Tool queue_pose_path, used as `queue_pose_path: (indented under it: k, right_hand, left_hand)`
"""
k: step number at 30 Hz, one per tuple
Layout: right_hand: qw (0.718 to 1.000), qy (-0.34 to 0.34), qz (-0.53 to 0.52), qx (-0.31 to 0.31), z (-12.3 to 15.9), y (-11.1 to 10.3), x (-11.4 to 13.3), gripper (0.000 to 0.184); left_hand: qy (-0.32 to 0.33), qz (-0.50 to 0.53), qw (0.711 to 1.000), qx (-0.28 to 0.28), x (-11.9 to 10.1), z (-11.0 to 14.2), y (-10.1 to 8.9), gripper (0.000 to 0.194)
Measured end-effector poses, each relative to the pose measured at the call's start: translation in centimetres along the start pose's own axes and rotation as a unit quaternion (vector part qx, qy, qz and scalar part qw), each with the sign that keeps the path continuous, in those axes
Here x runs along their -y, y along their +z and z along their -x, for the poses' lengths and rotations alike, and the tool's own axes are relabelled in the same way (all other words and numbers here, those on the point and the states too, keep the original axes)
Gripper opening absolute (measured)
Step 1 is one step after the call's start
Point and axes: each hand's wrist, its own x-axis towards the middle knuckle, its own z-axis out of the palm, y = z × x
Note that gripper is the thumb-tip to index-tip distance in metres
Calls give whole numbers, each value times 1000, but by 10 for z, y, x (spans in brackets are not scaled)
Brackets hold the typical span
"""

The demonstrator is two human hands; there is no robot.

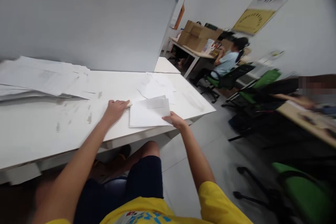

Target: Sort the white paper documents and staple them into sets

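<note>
My right hand (176, 119) pinches the right edge of a white sheet of paper (148, 116), near the front edge of the white table (115, 84). The sheet seems to lie on at least one more sheet, and a greyish patch shows near its top. Just left of the paper, my left hand (117, 110) rests on the tabletop with its fingers closed on a small cream-coloured piece (129, 104). Only the tip of that piece shows, so its kind is unclear. Behind the held paper lie loose white sheets (157, 84).
A large pile of papers (47, 77) covers the table's left part, before a whiteboard panel (86, 17). At the back right, a person (227, 61) sits at a desk with cardboard boxes (198, 35). Green chairs (301, 189) and another desk (307, 117) stand to the right.
</note>
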Motion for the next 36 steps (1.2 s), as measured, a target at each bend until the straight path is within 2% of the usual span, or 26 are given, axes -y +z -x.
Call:
queue_pose_path:
  k: [3, 6, 11, 15, 20, 23, 31, 36]
  right_hand:
    - [999, -3, 23, 26, -1, -5, 3, 36]
    - [999, 1, 35, 32, 0, -11, 1, 39]
    - [999, -22, 42, 23, 4, -18, -9, 45]
    - [998, -5, 52, 22, 12, -20, -14, 47]
    - [999, 7, 47, -27, 23, -19, -28, 54]
    - [999, 22, 40, -30, 27, -16, -34, 53]
    - [996, 47, 79, -18, 37, 0, -16, 41]
    - [995, 40, 86, -15, 43, 0, -14, 41]
  left_hand:
    - [9, 43, 999, -30, 8, -1, 8, 43]
    - [4, 78, 996, -35, 12, -2, 10, 45]
    - [-21, 116, 993, -10, 7, -1, 5, 40]
    - [-25, 118, 993, 14, 2, 0, 1, 34]
    - [-26, 116, 993, 25, 0, 2, -4, 32]
    - [-19, 121, 992, 42, 0, 2, -5, 31]
    - [-15, 123, 991, 45, -3, 1, -4, 32]
    - [-14, 117, 992, 41, -4, 3, -4, 31]
